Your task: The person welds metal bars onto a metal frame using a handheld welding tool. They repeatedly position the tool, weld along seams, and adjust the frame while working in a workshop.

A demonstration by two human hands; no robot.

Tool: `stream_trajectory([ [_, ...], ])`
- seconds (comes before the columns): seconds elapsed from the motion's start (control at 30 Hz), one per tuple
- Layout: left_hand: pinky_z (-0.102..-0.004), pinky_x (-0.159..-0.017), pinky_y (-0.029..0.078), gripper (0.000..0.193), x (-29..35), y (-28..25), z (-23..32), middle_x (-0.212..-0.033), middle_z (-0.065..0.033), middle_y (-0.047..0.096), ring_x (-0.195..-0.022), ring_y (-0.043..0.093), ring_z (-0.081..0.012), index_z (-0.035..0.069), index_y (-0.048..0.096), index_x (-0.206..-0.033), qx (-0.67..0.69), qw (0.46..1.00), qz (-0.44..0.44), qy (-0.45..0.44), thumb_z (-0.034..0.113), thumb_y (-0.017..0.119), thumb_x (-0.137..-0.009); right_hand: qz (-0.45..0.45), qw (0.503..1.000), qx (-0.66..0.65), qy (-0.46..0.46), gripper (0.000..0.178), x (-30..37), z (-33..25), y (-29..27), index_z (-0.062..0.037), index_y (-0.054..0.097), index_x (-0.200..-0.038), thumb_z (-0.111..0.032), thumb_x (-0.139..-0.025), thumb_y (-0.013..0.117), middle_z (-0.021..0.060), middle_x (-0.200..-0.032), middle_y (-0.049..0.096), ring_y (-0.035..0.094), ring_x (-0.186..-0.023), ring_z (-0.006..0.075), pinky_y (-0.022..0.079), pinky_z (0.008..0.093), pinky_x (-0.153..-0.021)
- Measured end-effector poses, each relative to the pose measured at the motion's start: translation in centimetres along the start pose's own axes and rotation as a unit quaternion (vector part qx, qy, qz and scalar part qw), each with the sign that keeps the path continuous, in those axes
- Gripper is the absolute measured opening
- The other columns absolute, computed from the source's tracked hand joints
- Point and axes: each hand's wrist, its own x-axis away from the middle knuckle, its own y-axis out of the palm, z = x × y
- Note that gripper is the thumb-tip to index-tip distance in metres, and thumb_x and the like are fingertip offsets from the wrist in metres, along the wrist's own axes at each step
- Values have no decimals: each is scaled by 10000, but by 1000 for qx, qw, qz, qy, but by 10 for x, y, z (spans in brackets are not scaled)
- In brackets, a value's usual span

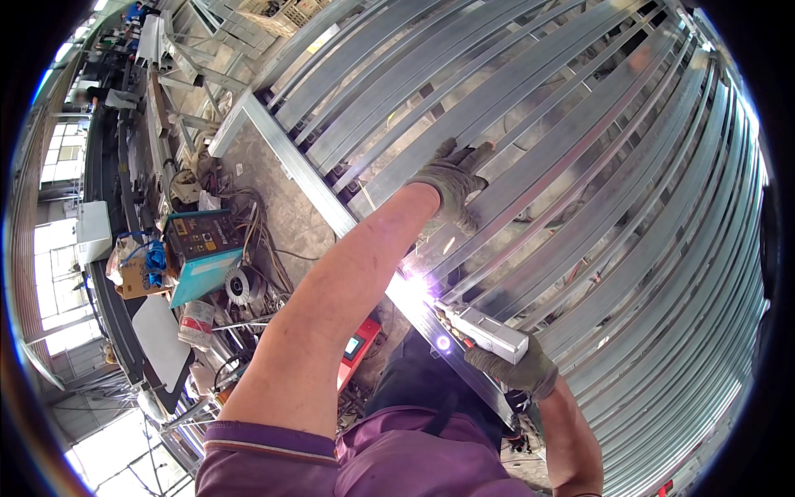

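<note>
My right hand (526,369), in a grey-green work glove, is closed round a boxy silver welding torch (489,331). The torch nozzle points left at a bright white-violet arc (418,288), where a flat steel bar meets the long frame rail (310,174). Glare hides the joint itself. Farther up, my left hand (454,182) wears the same kind of glove. Its fingers are spread over one of the steel bars (513,108), and it holds nothing. Whether the palm presses on the metal I cannot tell.
Many parallel steel bars (662,282) fill the right side, with gaps between them. Left of my arm stand a teal machine with a dark control panel (203,236), a wire spool (242,286) and tangled cables (265,224). A red device with a small screen (360,348) sits beneath my left arm.
</note>
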Motion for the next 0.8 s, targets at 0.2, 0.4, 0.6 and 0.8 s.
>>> stream_trajectory([
  [0.2, -532, -1424, 42, 954, -2, 1, 1, -1906, -113, -4, -1756, 67, -296, 254, 598, -1646, -14, 1000, -5, -5, 737, 808, -850, 12, 1000, -17, -10, 517, 2, 3, 1, -61, 797, -1333, -325, -923, 966, 76, -1154, 859, 790, -1031, 140, 627, 320, -898],
  [0.4, -533, -1425, 57, 957, -2, 1, 0, -1907, -101, -1, -1751, 81, -341, 259, 600, -1644, -1, 1000, -2, -4, 725, 831, -840, 12, 999, -13, 36, 558, 7, 9, -1, -57, 793, -1348, -381, -925, 960, 78, -1142, 854, 779, -1023, 135, 624, 315, -896],
  [0.6, -534, -1424, 64, 968, -3, 3, -1, -1908, -98, 3, -1749, 80, -354, 257, 604, -1640, -1, 1000, -2, -3, 729, 841, -828, 17, 1000, -7, 7, 576, 8, 10, 0, -63, 795, -1355, -400, -918, 962, 92, -1154, 852, 780, -1022, 142, 627, 320, -878],
  [0.8, -537, -1418, 68, 970, -3, 3, -1, -1908, -115, 7, -1751, 80, -348, 248, 603, -1640, -9, 1000, 0, 1, 727, 839, -831, 18, 999, 17, 38, 548, 12, 17, 0, -68, 805, -1339, -403, -930, 951, 62, -927, 829, 715, -690, 107, 580, 303, -629],
])
